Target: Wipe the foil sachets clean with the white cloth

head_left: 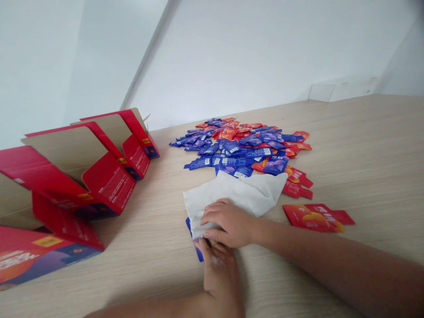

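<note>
**Both hands at the white cloth, one blue pouch largely covered**

The fingers of the right hand (228,224) lie bent on top of the white cloth (238,190); whether they clench fabric or merely bear on it cannot be determined. The left hand (221,265) has its fingertips at the cloth's near edge, partly hidden; its grasp cannot be confirmed. Beneath the cloth, with a strip showing at its near-left edge, is the blue pouch (199,255).

Assessment: work on this pouch appears under way, not finished. How many others have been handled cannot be established.

Surroundings: a lone red pouch (309,217) rests on the bench (371,176) to the right of the cloth. Beyond the cloth spreads a mixed pile of blue and red pouches (228,148), its near side partly screened by the fabric. Left of the cloth stand red boxes (112,181), flaps open, contents not visible. Obstruction: cloth and hands conceal most of the covered pouch.
</note>
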Available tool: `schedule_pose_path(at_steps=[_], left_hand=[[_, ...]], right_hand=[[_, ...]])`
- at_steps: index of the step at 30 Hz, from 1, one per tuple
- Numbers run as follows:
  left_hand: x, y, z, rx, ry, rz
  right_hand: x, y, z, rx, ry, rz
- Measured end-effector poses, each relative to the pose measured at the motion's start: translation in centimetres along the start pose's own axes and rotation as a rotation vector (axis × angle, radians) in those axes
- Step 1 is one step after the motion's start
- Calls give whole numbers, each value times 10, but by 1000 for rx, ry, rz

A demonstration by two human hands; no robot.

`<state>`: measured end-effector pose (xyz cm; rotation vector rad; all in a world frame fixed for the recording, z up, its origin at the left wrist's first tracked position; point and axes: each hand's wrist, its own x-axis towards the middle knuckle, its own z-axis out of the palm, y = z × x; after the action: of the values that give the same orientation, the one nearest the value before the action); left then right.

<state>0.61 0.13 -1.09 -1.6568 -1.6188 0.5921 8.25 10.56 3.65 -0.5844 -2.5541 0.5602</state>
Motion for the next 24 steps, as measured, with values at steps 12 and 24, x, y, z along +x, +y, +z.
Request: schedule_pose_path(at_steps=[12,24], left_hand=[[-1,-13,1,-47,99,33],[2,7,1,-32,-49,-57]], right_hand=[[0,-1,-1,-3,-1,-4],[0,-1,-1,-9,-12,3]])
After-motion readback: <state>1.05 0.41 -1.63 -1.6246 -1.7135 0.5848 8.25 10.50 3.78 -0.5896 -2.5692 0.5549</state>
